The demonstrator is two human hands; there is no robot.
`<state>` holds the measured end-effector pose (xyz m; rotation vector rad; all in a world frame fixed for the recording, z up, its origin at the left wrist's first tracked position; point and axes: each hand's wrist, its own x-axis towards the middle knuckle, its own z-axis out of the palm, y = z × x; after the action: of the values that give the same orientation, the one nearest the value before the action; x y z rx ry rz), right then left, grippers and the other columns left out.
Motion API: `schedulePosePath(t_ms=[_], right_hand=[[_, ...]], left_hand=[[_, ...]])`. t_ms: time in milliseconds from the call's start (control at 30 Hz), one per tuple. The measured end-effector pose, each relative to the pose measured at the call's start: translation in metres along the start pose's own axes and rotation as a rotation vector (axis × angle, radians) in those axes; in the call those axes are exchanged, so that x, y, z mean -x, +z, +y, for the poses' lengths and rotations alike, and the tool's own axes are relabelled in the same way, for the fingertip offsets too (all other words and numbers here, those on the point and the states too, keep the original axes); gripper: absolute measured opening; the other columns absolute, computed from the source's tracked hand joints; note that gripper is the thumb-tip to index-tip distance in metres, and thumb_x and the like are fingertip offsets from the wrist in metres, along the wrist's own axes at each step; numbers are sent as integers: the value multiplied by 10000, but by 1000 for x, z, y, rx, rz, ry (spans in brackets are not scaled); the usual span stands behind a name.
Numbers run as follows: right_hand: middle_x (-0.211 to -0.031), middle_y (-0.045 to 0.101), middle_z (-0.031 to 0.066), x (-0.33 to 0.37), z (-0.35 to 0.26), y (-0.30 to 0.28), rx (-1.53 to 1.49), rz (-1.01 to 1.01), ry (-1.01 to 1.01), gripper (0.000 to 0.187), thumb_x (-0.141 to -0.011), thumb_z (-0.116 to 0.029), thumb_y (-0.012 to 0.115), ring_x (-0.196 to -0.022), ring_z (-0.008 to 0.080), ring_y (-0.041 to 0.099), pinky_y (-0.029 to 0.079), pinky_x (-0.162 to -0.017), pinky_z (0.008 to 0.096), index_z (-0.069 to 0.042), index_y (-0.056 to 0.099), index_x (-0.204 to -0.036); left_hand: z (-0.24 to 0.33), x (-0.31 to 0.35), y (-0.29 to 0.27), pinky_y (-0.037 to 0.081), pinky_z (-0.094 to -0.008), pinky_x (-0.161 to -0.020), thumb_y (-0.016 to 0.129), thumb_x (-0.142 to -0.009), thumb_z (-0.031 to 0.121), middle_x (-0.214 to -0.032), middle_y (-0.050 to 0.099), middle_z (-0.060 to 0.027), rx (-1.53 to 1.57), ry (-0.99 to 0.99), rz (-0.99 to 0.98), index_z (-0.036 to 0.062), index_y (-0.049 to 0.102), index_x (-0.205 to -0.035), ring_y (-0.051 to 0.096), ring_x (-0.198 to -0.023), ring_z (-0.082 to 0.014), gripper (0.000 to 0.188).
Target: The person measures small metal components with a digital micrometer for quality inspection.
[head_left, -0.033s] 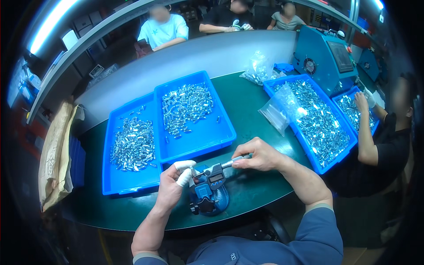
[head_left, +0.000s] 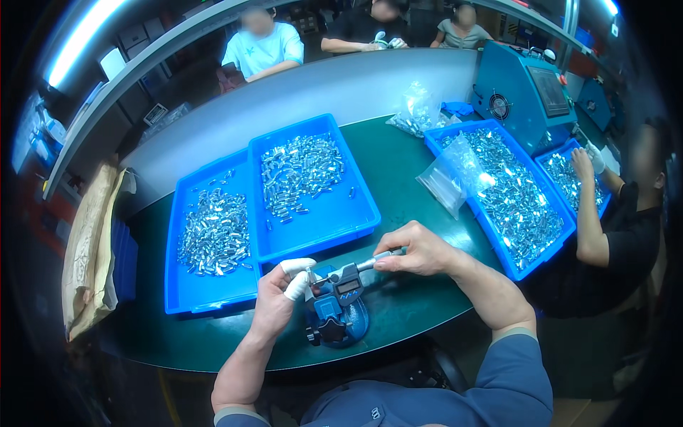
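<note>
A digital micrometer (head_left: 348,286) with a small display is clamped in a blue stand (head_left: 346,324) on the green table near me. My right hand (head_left: 416,250) is closed around the micrometer's thimble at its right end. White finger covers sit on the thumb and a finger of my left hand (head_left: 276,295), which are pinched together at the micrometer's measuring gap. What lies between those fingertips is too small and hidden to make out. Just beyond my hands are two blue trays, a left tray (head_left: 186,295) and a right tray (head_left: 356,217), holding many small shiny metal cylinders.
At the right stands another large blue tray (head_left: 523,263) of metal parts, with a clear plastic bag (head_left: 442,186) over its edge. A co-worker's hand (head_left: 583,165) reaches into a smaller tray (head_left: 605,206). A teal machine (head_left: 523,89) and a brown paper sack (head_left: 89,249) flank the table.
</note>
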<state>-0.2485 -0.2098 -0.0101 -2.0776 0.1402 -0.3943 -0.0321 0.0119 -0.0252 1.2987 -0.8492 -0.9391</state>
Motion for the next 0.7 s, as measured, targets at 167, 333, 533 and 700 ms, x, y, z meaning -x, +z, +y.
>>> schedulePosePath(t_ms=[167, 333, 533, 700], right_hand=[[-718, 677, 91, 1, 0, 0, 1, 10, 5, 303, -909, -311, 718, -648, 179, 627, 456, -591, 318, -10, 744, -934], [-720, 680, 90, 0, 0, -1, 4, 2, 3, 317, -909, -326, 721, -649, 179, 631, 460, -591, 319, -11, 744, -933], [-788, 717, 103, 1, -2, -2, 17, -24, 50, 243, -886, -234, 751, -724, 193, 676, 494, -649, 321, -1, 740, -953], [-790, 717, 103, 1, -5, -3, 5, -29, 51, 247, -888, -238, 751, -727, 190, 676, 496, -653, 321, -2, 740, -958]], left_hand=[[1, -1, 1, 573, -309, -753, 641, -988, 147, -936, 686, -75, -5, -16, 9, 14, 649, -1190, 671, -797, -159, 243], [1, -1, 1, 572, -310, -751, 641, -990, 155, -940, 688, -78, -20, -24, 16, 15, 647, -1194, 670, -800, -160, 248], [0, 0, -1, 573, -313, -757, 639, -990, 158, -959, 695, -87, -10, -23, 6, 17, 642, -1204, 671, -818, -159, 256], [0, 1, -1, 574, -318, -763, 656, -983, 188, -970, 694, -87, -24, -19, 5, 22, 649, -1203, 670, -819, -159, 275]])
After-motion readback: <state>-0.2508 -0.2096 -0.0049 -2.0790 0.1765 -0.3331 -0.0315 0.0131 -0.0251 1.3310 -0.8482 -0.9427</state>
